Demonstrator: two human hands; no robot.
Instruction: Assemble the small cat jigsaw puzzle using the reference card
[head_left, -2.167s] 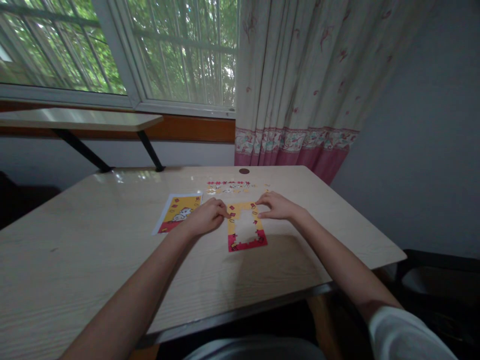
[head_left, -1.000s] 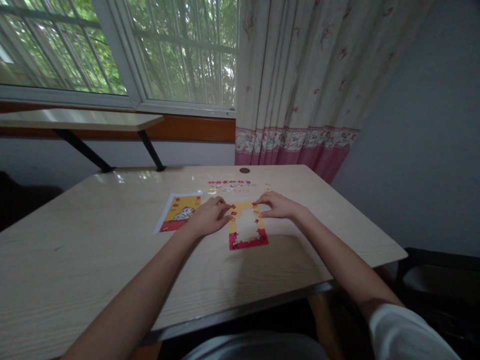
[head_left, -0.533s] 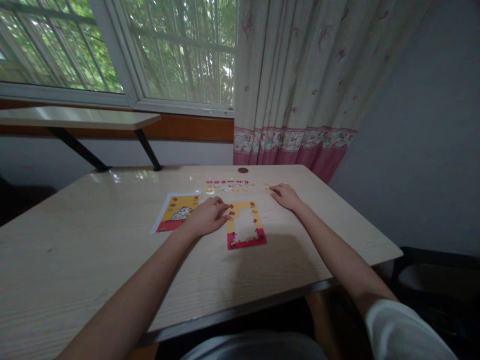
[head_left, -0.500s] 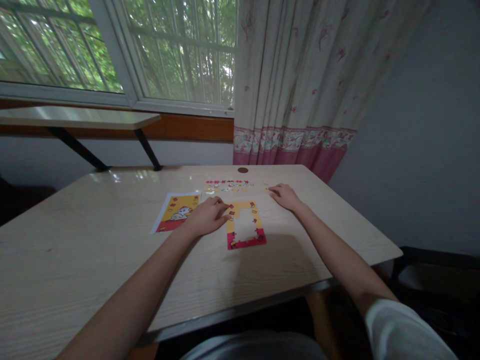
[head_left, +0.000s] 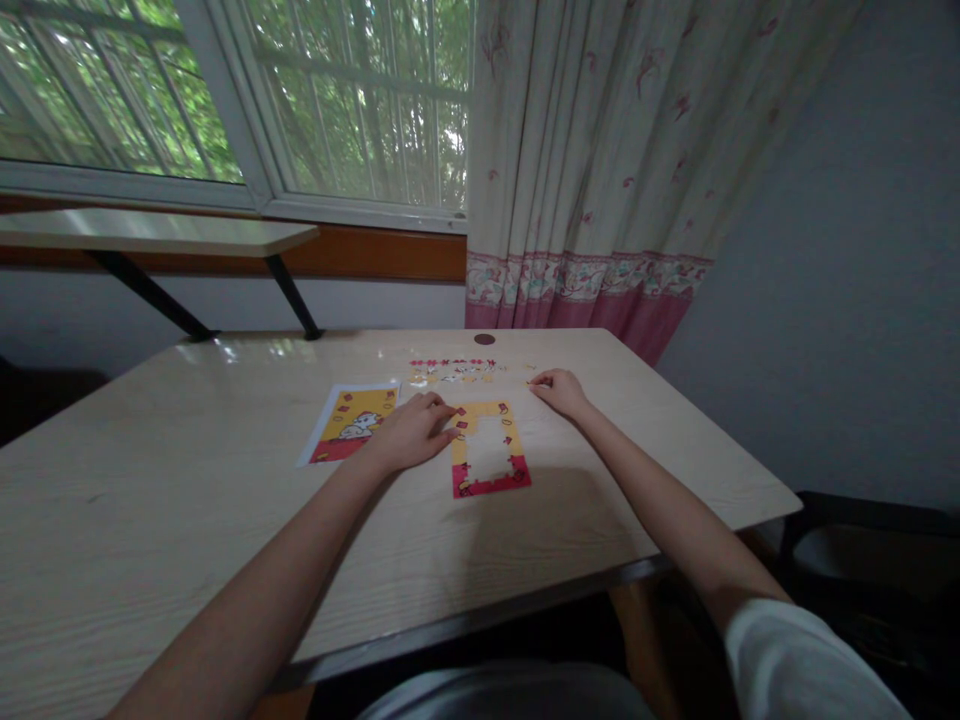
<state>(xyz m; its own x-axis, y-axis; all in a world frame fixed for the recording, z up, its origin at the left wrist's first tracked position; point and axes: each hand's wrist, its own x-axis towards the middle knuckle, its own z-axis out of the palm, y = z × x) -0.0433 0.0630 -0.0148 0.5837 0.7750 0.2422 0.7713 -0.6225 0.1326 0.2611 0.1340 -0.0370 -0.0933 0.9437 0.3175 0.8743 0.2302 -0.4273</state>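
A partly assembled jigsaw puzzle [head_left: 491, 489] lies flat on the table, its yellow and red border joined around a bare middle. My left hand [head_left: 414, 434] rests at its left edge, thumb and fingers apart, fingertips touching the border. Beyond the puzzle, my right hand [head_left: 561, 392] is pinched on a small yellowish puzzle piece [head_left: 530, 383], mostly hidden by the fingertips. Loose puzzle pieces [head_left: 452, 363] lie in rows behind the puzzle, red ones farthest back. Left of the puzzle is a picture sheet [head_left: 351, 425] with a white cartoon animal on yellow and red, partly covered by my left hand.
The wooden table [head_left: 187, 480] ends at a near edge by my body. A raised shelf [head_left: 165, 232] on black legs stands at the back left. A brown disc [head_left: 485, 339] is at the far edge, before the curtain [head_left: 585, 200]. A dark chair [head_left: 862, 540] stands right.
My right hand has shifted slightly left and its fingertips have closed on the small yellowish piece. My left hand stays at the puzzle's edge.
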